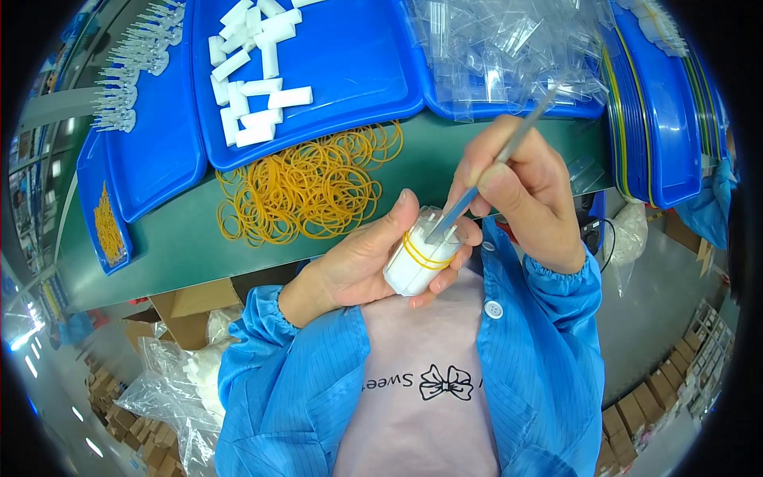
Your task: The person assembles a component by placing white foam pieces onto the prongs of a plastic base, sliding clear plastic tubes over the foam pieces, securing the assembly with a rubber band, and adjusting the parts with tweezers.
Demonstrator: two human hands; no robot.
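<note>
In front of my chest, my left hand [350, 258] is closed around a white cylinder [407, 274] held tilted. Clear plastic pieces [430, 213] stand up around its upper end, and yellow rubber bands [425, 258] circle its middle. My right hand [536, 195] grips a slim grey-blue stick-like tool [519, 133] between thumb and fingers. The tool's lower end reaches into the top of the cylinder, among the clear pieces. Whether its tip is pinching anything, I cannot tell. Some fingers of my left hand are hidden behind the cylinder.
A pile of yellow rubber bands [310, 187] lies on the green table [183, 246]. Behind it, a blue tray [350, 87] holds white cylinders. Another tray holds clear plastic pieces [509, 48]. White spiked parts [119, 99] sit far left; stacked blue trays [668, 127] stand right.
</note>
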